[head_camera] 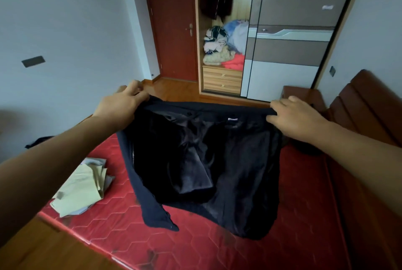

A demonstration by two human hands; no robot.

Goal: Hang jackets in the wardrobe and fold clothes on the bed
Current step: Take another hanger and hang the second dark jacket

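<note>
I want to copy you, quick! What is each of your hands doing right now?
Left hand: closed, gripping the jacket by its top edge.
Right hand: closed, gripping the jacket's top edge too.

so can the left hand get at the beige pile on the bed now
Probably not yet: the left hand grips the black garment. The beige pile lies uncovered on the mattress beneath that forearm, so once it lets go the way looks free.
</note>
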